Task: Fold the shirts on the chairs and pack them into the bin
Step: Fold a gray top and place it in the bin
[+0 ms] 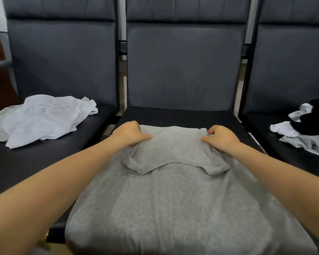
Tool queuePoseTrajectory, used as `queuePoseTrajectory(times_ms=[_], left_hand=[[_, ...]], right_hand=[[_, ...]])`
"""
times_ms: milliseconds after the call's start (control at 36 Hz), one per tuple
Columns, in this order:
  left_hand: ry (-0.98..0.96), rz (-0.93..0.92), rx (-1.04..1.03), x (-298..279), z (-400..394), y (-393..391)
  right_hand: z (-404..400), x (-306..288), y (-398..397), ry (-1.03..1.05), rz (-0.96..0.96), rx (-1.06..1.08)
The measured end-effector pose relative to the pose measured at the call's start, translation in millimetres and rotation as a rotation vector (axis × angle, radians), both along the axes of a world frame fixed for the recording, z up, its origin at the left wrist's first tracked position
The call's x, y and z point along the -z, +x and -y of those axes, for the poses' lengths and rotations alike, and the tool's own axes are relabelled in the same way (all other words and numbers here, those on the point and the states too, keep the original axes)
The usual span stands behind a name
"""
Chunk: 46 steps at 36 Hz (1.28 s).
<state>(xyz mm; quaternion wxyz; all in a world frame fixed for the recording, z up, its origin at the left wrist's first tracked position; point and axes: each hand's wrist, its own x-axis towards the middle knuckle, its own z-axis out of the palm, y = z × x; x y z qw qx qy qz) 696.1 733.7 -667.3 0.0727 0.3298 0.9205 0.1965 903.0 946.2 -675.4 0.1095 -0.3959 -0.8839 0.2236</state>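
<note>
Shirts are shown on three dark padded chairs set side by side. The middle chair is the largest item in view, and its seat is almost wholly covered by a grey shirt, which is spread flat and hangs over the near edge of the seat. The far end of the grey shirt is doubled back toward the viewer, so that a folded flap with two short sleeve ends lies on top of the body of the shirt. The left chair is seen to carry a crumpled white shirt, with a strip of pale grey cloth showing beneath its left edge. On the right chair a mixed heap of clothes is seen, black on top of white and grey pieces, cut off by the picture's edge. The left hand is placed at the far left corner of the folded flap, its fingers curled round the cloth and its thumb laid across the top. The right hand is placed at the far right corner, where the cloth is likewise pinched between curled fingers and thumb. Both bare forearms are stretched forward over the seat.
</note>
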Motion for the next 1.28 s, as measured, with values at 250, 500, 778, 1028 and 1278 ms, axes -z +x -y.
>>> queuePoseTrajectory(times_ms=[250,500,778,1028,1278], left_hand=[[0.208,-0.189,0.027,20.5,-34.8,-35.4],[0.295,-0.175,-0.04,9.7,-86.1,-76.5],[-0.004,-0.17,-0.033,24.9,-86.6,-67.9],[0.317,-0.042,-0.048,-7.0,-32.9,-11.6],[0.259,-0.089,0.376,-26.6,46.2,104.1]], right_hand=[[-38.0,13.1,-33.0,0.128,-0.118,0.025],[-79.3,-3.9,-89.6,0.14,-0.167,0.111],[-76.7,12.7,-90.4,0.158,0.071,0.062],[-22.4,-18.8,-32.5,0.106,-0.221,-0.039],[70.2,-25.4,40.9,-0.019,-0.209,-0.384]])
